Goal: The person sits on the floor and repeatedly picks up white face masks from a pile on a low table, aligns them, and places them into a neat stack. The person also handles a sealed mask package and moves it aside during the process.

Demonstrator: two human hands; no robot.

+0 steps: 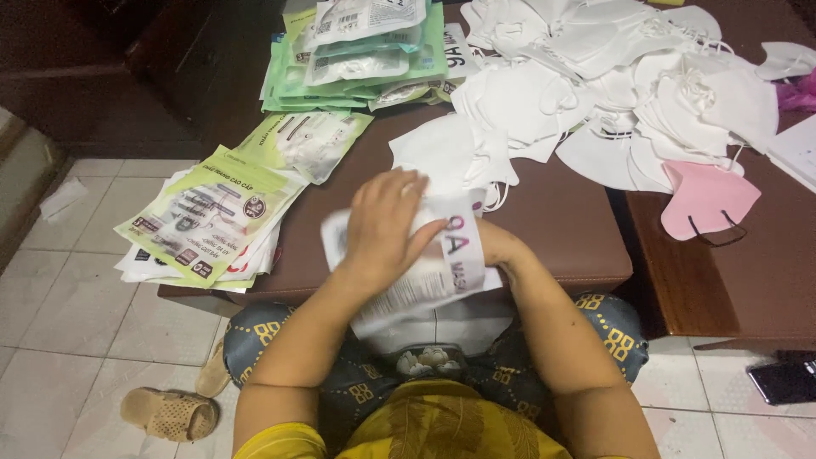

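My left hand (384, 223) lies on top of a white printed plastic pouch (433, 276) at the near edge of the brown table (561, 217), fingers pressing it. Under the pouch's right side, my right hand (495, 245) grips it and is mostly hidden. A white face mask seems to be partly inside the pouch; I cannot tell how far. A big heap of white face masks (595, 76) covers the back of the table. One pink mask (705, 200) lies to the right of the heap.
Empty green and white pouches (212, 212) hang over the table's left edge. Filled green pouches (357, 51) are stacked at the back left. A sandal (166, 412) lies on the tiled floor, a dark phone (782, 381) at the right.
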